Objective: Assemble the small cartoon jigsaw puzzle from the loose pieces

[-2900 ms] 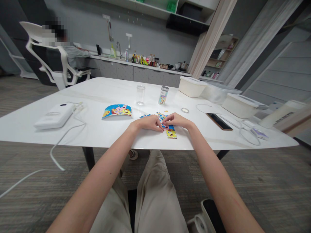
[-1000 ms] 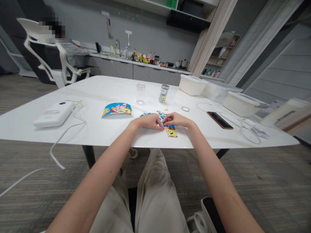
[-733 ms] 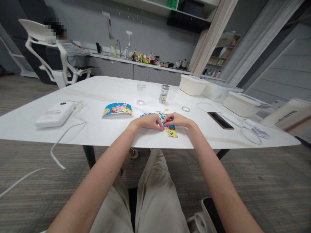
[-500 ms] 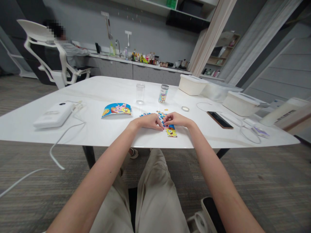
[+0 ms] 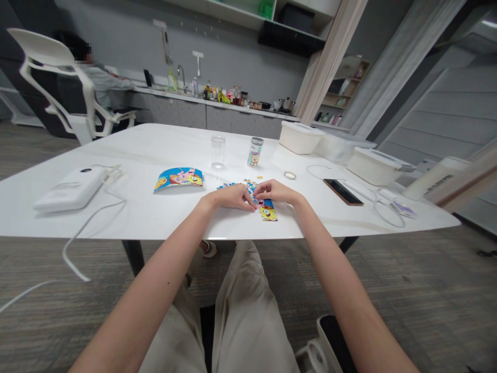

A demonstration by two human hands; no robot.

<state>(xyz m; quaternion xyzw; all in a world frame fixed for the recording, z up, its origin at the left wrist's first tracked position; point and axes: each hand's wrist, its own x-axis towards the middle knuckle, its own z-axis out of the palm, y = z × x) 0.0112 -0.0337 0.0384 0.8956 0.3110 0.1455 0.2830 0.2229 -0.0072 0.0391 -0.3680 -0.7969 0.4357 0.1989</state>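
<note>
On the white table, my left hand (image 5: 236, 197) rests with its fingers curled together at the left edge of a partly joined jigsaw puzzle (image 5: 268, 213), which shows a yellow cartoon face. My right hand (image 5: 276, 190) bends over the same puzzle from the right, thumb and forefinger pinched at a small puzzle piece that they mostly hide. Loose blue and white jigsaw pieces (image 5: 249, 184) lie just beyond my fingers and partly behind my left hand. A curved picture card (image 5: 179, 177) with the cartoon scene stands to the left.
Behind the puzzle stand a clear jar (image 5: 218, 153) and a labelled can (image 5: 254, 152); a ring-shaped lid (image 5: 289, 175) lies nearby. At right are a phone (image 5: 343, 192), cables and lidded boxes (image 5: 301, 138). A white device (image 5: 72, 190) lies left. A person (image 5: 103, 85) sits behind.
The whole view has shifted slightly, so things sit a little further left. Both hands stay at the puzzle, with only slight finger movement.
</note>
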